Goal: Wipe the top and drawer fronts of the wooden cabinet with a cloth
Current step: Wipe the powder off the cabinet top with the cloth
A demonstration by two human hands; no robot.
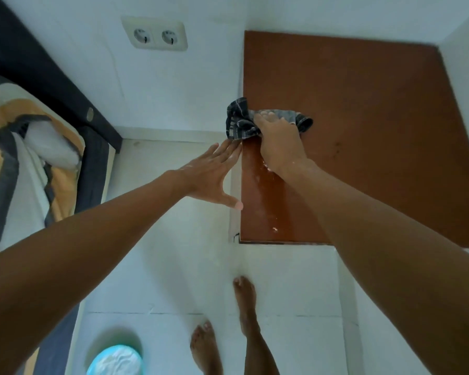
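The wooden cabinet's brown top [363, 125] fills the upper right, seen from above, tucked into a white wall corner. My right hand [279, 143] presses a dark checked cloth [240, 121] onto the top near its left edge; part of the cloth hangs over that edge. A wet, soapy streak [260, 201] runs down the top's left strip toward its front edge. My left hand [214, 175] is flat and open, fingers spread, resting against the cabinet's left side edge just below the cloth. The drawer fronts are hidden from this angle.
A bed with a dark frame [46, 77] and orange-grey bedding [25, 147] stands at the left. A double wall socket [156, 36] sits above. A light blue basin with foamy water [115, 359] is on the white tiled floor beside my bare feet [228, 320].
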